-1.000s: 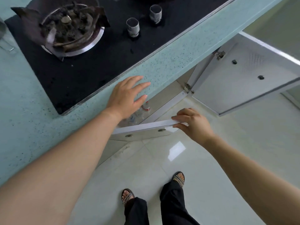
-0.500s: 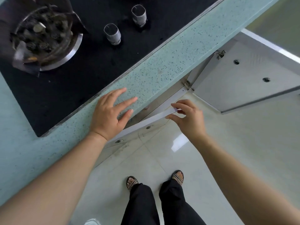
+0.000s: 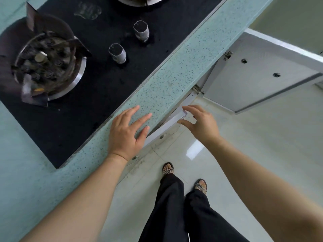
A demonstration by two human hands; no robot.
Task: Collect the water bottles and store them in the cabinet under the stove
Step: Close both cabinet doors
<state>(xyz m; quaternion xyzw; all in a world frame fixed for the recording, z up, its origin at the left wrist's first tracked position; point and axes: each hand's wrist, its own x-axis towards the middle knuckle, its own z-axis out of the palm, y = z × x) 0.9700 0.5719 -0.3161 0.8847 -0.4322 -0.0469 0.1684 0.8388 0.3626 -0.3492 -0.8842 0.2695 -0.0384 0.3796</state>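
Observation:
No water bottles show in the head view; the space under the stove is hidden by the counter and door. The left cabinet door [image 3: 164, 128] is swung almost shut under the counter edge, with only its white top edge showing. My right hand [image 3: 201, 124] is at that door's free corner, fingers spread, thumb and forefinger either side of the corner. My left hand [image 3: 125, 135] lies flat and open on the pale green countertop [image 3: 174, 70], holding nothing. The right cabinet door [image 3: 253, 79] stands wide open.
A black glass stove [image 3: 104, 75] with a burner [image 3: 45, 67] and two knobs [image 3: 117, 53] fills the counter's far side. Glossy white floor tiles [image 3: 262, 145] lie below. My sandalled feet [image 3: 168, 169] stand close to the cabinet front.
The left cabinet door has swung from half open to nearly shut, hiding the bottles seen inside earlier. My right hand followed it and loosened its grip. My left hand stayed on the counter.

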